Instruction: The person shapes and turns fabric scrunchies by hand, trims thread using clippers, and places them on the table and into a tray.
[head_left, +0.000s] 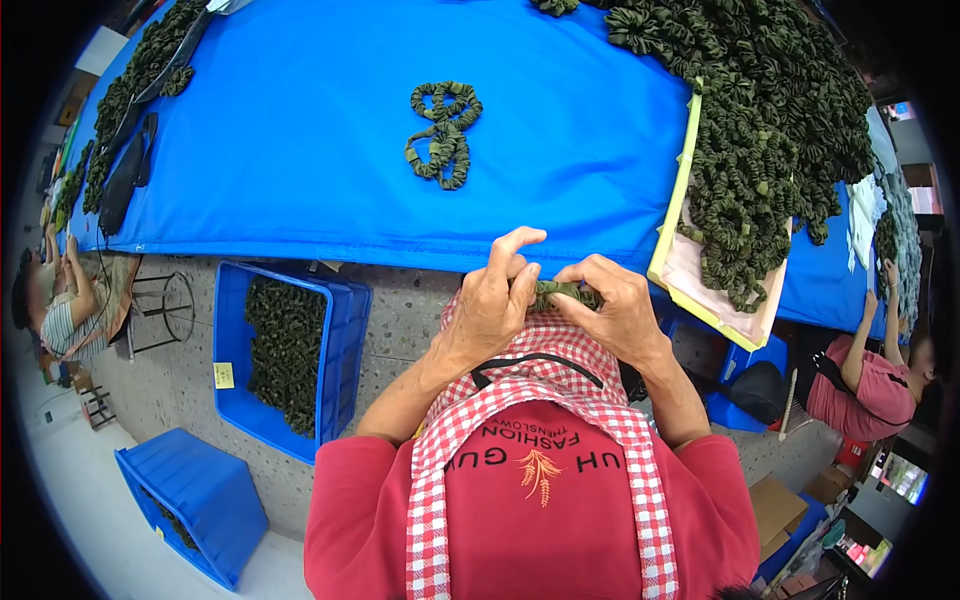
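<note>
Close to my body, just off the table's front edge, my left hand point(492, 305) and my right hand point(617, 305) hold a dark green scrunchie point(562, 290) stretched between them. Fingers of both hands are closed on its ends; the left index finger sticks out. Part of the scrunchie is hidden behind the fingers. Several more green scrunchies point(443, 133) lie in a small cluster on the blue tablecloth point(310, 140), beyond my hands.
A heap of scrunchies point(770, 110) covers the table's right side, spilling into a yellow-edged tray point(672, 205). Left on the floor stand a blue crate point(340, 350) of scrunchies and a second crate point(215, 500). Co-workers sit at far left point(75, 310) and right point(865, 385).
</note>
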